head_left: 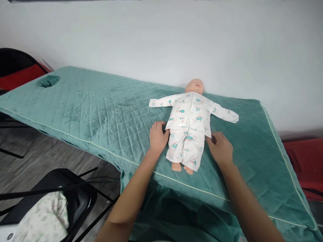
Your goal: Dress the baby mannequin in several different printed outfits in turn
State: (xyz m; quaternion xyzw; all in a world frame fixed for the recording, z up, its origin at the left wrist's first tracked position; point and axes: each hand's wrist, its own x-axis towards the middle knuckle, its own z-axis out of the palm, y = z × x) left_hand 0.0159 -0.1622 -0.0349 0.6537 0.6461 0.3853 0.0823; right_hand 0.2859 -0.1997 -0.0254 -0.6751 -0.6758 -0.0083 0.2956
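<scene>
A baby doll (pixel 194 86) lies on its back on a teal quilted massage bed (pixel 106 111), arms spread. It wears a white printed shirt (pixel 189 114) and matching trousers (pixel 186 148), bare feet toward me. My left hand (pixel 157 137) rests at the doll's waist on the left side, fingers curled against the shirt hem. My right hand (pixel 220 148) lies at the waist on the other side, fingers together touching the shirt's lower edge. Whether either hand pinches cloth is hidden.
The bed has a face hole (pixel 48 81) at the far left end and stands against a white wall. A black chair (pixel 63 198) with a pale printed cloth (pixel 45 218) on it stands at lower left. Red furniture (pixel 304 164) sits at right.
</scene>
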